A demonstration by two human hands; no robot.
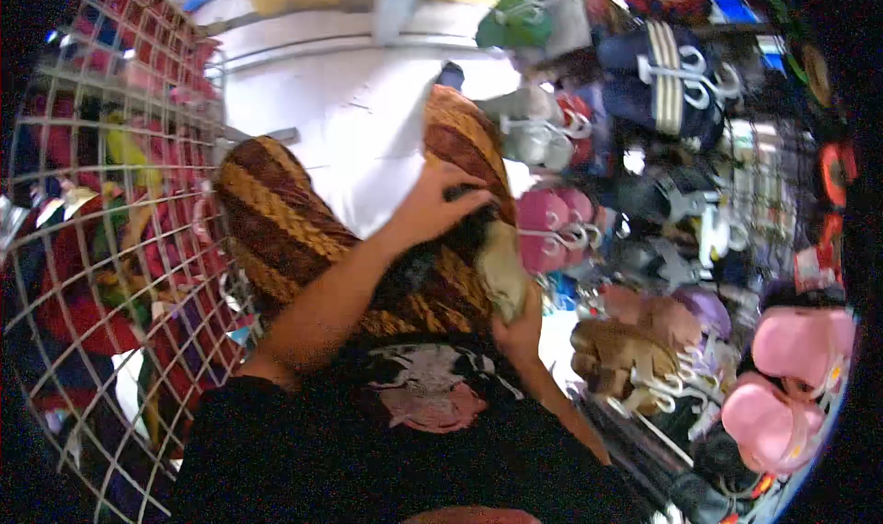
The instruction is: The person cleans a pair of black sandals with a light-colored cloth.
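Bright white floor glares across the upper part of the frame, footwear crowding one side and wire mesh the other, and between them, right of centre, is the beige item, blurred but shoe-like, slanting over the seated person's right thigh! Two bare hands are on the action: the right hand has its grip around the lower end, fingers partly hidden behind it, while the left hand reaches across to the dark part at the upper end, fingers curved over it, though whether that grip is closed tight I can't tell through the blur. Just beneath, brown-and-gold patterned trousers spread into two bent legs, and a black shirt with a pale and pink print fills the bottom of the frame. Out to the right now, and it's packed: pink footwear hangs just beside the beige item, a brown pair sits lower, and light pink sandals crowd the lower right edge. Up top, a green pair and a dark blue pair with pale stripes, white hangers showing on both! Over on the far left, wire mesh rises in front of red, pink and yellow goods, too blurred to name.
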